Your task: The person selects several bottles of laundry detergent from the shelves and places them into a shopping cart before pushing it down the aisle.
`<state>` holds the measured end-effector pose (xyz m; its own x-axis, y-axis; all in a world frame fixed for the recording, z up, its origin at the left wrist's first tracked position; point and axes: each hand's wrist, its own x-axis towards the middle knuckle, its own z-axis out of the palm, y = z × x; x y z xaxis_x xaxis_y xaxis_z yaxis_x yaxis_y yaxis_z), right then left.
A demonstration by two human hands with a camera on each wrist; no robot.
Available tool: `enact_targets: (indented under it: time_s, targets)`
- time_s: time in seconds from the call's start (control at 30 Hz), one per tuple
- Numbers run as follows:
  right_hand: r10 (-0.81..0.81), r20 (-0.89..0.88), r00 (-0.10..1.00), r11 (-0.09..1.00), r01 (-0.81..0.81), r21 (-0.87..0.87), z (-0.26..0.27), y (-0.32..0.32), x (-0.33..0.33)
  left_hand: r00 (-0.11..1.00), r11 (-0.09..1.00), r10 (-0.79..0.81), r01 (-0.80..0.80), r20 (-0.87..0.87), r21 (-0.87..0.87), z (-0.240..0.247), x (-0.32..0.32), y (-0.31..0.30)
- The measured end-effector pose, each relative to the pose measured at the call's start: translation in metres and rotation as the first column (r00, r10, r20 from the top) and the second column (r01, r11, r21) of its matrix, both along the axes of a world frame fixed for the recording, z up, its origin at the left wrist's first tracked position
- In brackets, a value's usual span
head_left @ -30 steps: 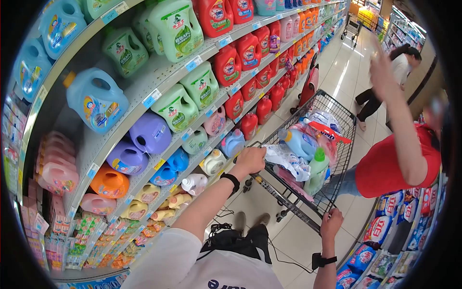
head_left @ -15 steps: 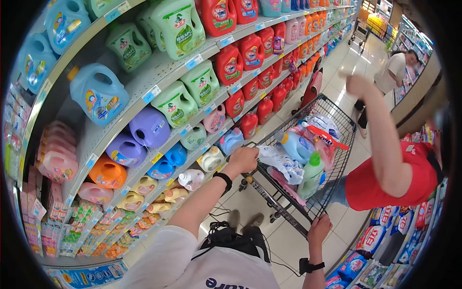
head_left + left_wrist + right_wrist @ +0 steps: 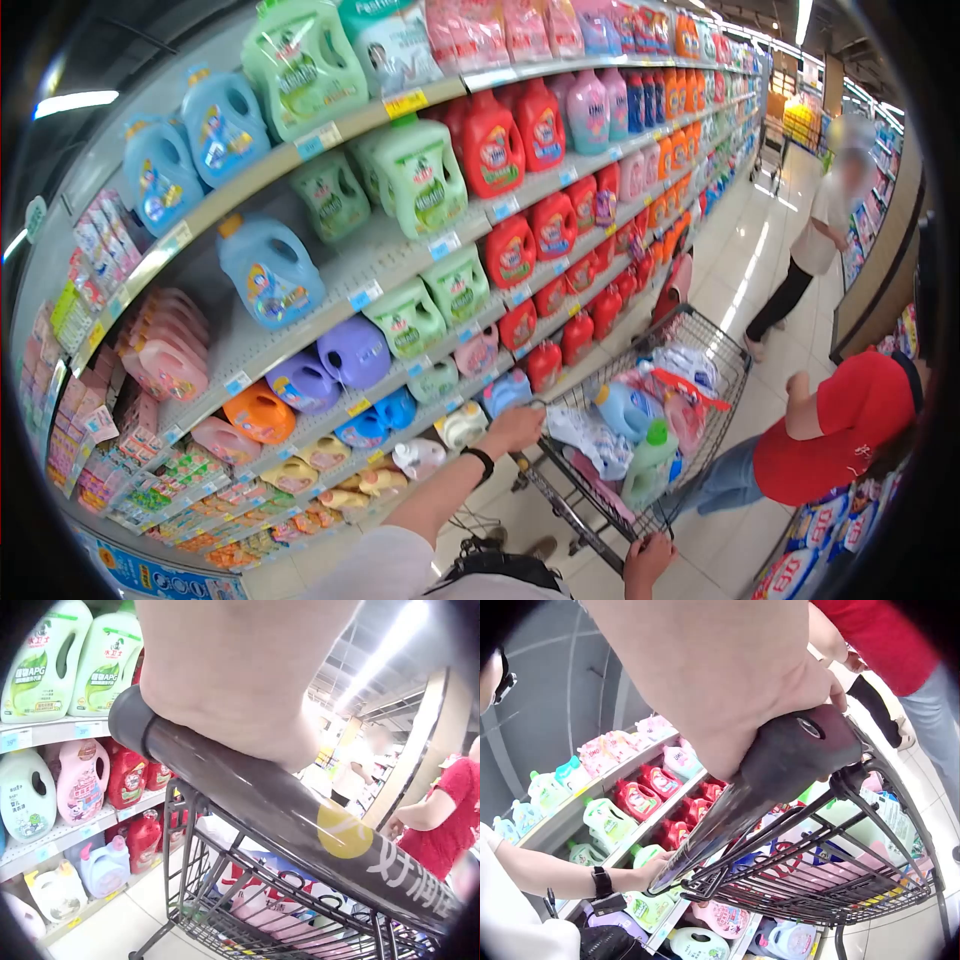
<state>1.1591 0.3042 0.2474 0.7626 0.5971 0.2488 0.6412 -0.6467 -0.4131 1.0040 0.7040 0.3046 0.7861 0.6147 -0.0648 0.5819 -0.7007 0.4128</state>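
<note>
My left hand grips the left end of the shopping cart's dark handle; its fingers are mostly hidden in the left wrist view. At the handle's other end, my right hand is wrapped over the grip, with fingertips showing past the end cap in the right wrist view. The wire shopping cart holds a blue detergent jug, a pale green bottle with a bright green cap, a white-and-blue plastic pack and a pink bag with a red band.
Shelves of detergent jugs curve along the left. A person in a red top stands just right of the cart, and another in a white top is farther up the aisle. Bagged goods line the lower right; another cart stands far ahead.
The head view has tilted upward, so shelves and cart sit lower in it. The person in red has lowered a raised arm. Both my hands stay on the cart handle.
</note>
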Motion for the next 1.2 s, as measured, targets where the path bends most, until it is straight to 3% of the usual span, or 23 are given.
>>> enact_targets:
  time_s: [0.1, 0.17, 0.2, 0.3, 0.5, 0.57, 0.63, 0.7, 0.73, 0.9, 1.03, 1.2]
  targets:
    - [-0.040, -0.017, 0.999, 0.999, 0.040, -0.003, 0.012, 0.002, 0.002, 1.000, 1.000, 0.012, -0.012, -0.023, -0.008, 0.001, -0.001, 0.000]
    - [-0.011, -0.214, 0.977, 0.970, -0.042, -0.241, 0.033, 0.003, 0.001, 0.999, 0.999, 0.004, -0.005, -0.034, -0.039, 0.005, -0.001, 0.000]
    - [0.041, 0.041, 0.998, 0.997, -0.038, -0.070, 0.028, 0.002, -0.002, 1.000, 0.999, -0.002, 0.001, -0.031, -0.039, 0.007, -0.002, -0.002]
    - [0.075, -0.005, 0.997, 0.990, -0.075, -0.119, 0.019, -0.004, 0.003, 1.000, 0.999, -0.023, 0.023, -0.012, -0.024, 0.008, -0.001, -0.005]
    - [0.077, 0.137, 0.988, 0.996, -0.069, -0.065, 0.015, -0.004, 0.000, 0.999, 0.999, -0.036, 0.035, 0.030, 0.032, -0.001, -0.005, -0.006]
    - [0.199, 0.046, 0.979, 0.975, -0.202, 0.093, 0.013, -0.006, -0.002, 0.997, 0.997, -0.040, 0.035, 0.071, 0.065, -0.006, -0.006, -0.009]
    - [0.232, 0.116, 0.966, 0.965, -0.243, 0.093, 0.038, -0.001, -0.015, 0.991, 0.999, -0.023, 0.026, -0.132, 0.020, 0.001, -0.008, -0.013]
    - [0.346, -0.136, 0.929, 0.926, -0.361, -0.111, 0.052, -0.001, -0.027, 0.982, 0.999, -0.034, 0.038, -0.185, 0.018, 0.000, -0.011, -0.015]
    - [0.304, -0.251, 0.919, 0.894, -0.366, -0.258, 0.034, -0.003, -0.030, 0.971, 0.999, -0.044, 0.048, -0.233, 0.012, 0.000, -0.011, -0.017]
    - [0.239, -0.271, 0.933, 0.925, -0.303, -0.227, 0.049, 0.000, -0.050, 0.960, 0.997, -0.073, 0.071, -0.269, -0.021, 0.007, -0.015, -0.021]
    - [0.144, -0.270, 0.952, 0.922, -0.228, -0.312, 0.059, 0.001, -0.067, 0.948, 0.995, -0.090, 0.075, -0.306, -0.060, 0.009, -0.022, -0.025]
    - [0.138, -0.100, 0.985, 0.958, -0.159, -0.240, 0.031, -0.014, -0.083, 0.959, 0.994, -0.101, 0.088, -0.265, -0.060, 0.011, -0.039, -0.035]
